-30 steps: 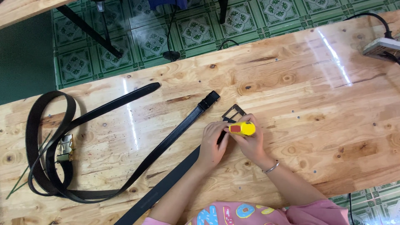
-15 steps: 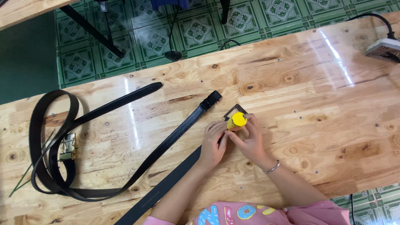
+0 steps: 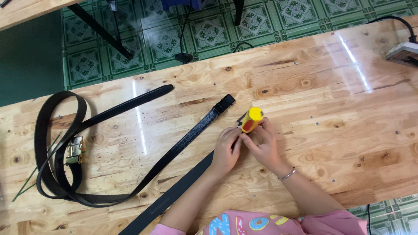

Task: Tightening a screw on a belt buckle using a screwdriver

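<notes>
1. The right hand (image 3: 264, 146) is wrapped around a small yellow tool (image 3: 251, 119) with a red patch on its side, fingers closed on its lower end so the yellow tip points up and away from the person.
2. The left hand (image 3: 225, 150) presses down right beside it, fingers curled over the end of a black belt strap (image 3: 174, 198). It is closed on the strap end, though the fingers hide exactly how.
3. Both hands meet at the same spot, touching each other, near the middle of the wooden table (image 3: 331, 130). A dark metal buckle piece (image 3: 241, 119) peeks out just under the yellow tool.
4. That strap runs from the hands down to the left, toward the near edge of the table and the person's pink patterned sleeve (image 3: 244, 222).
5. A thin bracelet (image 3: 287, 174) sits on the right wrist.
6. Just left of the hands lies a second black belt (image 3: 174, 150), textured, its clasp end (image 3: 224, 103) pointing toward the tool. It stretches away to the left and loops round on itself.
7. Inside that loop, at the far left of the table, rests a gold-coloured buckle (image 3: 74, 150).
8. At the far right corner a white power strip (image 3: 402, 52) sits with its black cable (image 3: 394, 19).
9. Beyond the table is green patterned floor tile (image 3: 209, 30).
</notes>
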